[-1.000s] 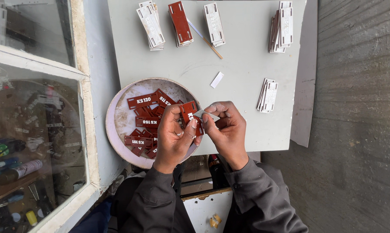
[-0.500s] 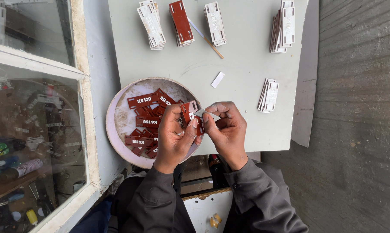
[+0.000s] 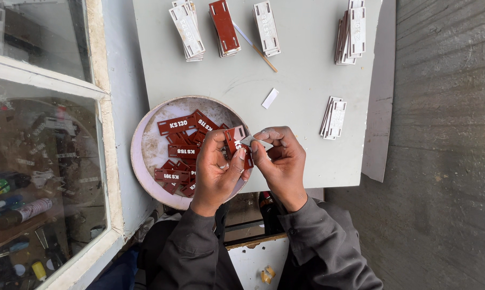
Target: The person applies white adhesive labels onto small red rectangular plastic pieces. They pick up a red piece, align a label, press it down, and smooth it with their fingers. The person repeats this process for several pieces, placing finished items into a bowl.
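— Grip status? 
— Left hand (image 3: 216,169) pinches a red-brown tag (image 3: 232,138) between thumb and fingers. Right hand (image 3: 281,160) pinches a white strip (image 3: 256,142) at that tag's edge.
— Location?
— Both hands sit over the table's (image 3: 307,75) near edge, beside the round tray (image 3: 146,156) of red-brown tags at its near left corner.

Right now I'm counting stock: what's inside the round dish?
The round dish holds a loose heap of dark red tags; the left hand covers its right part.
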